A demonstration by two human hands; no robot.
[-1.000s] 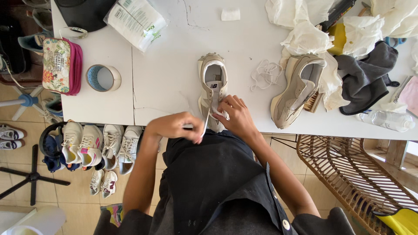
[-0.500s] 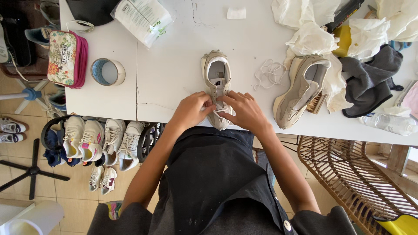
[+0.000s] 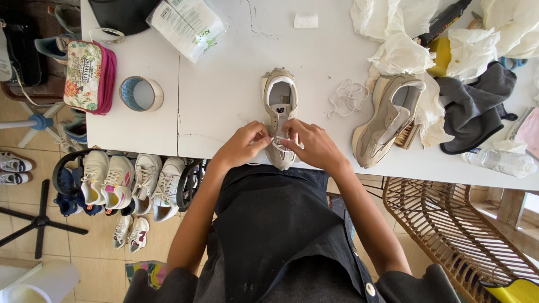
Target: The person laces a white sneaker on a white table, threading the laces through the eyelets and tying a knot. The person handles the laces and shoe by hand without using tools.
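Observation:
A beige sneaker (image 3: 279, 92) lies on the white table (image 3: 224, 95), toe toward me, heel away. My left hand (image 3: 245, 144) and my right hand (image 3: 310, 143) are both at its toe end, fingers pinching the white lace (image 3: 276, 145) over the front eyelets. The toe of the shoe is partly hidden by my fingers. A second beige sneaker (image 3: 387, 120) lies to the right, with a loose white lace (image 3: 348, 96) between the two shoes.
A tape roll (image 3: 141, 93), a floral pouch (image 3: 85, 76) and a wipes pack (image 3: 188, 25) sit at left. Crumpled paper (image 3: 401, 53), a grey cloth (image 3: 477, 106) and a bottle (image 3: 499, 161) crowd the right. Sneakers (image 3: 132, 179) stand below; a wicker rack (image 3: 449, 224) stands at right.
My left hand has come up from the table edge to the shoe's toe. Both hands now pinch the lace together.

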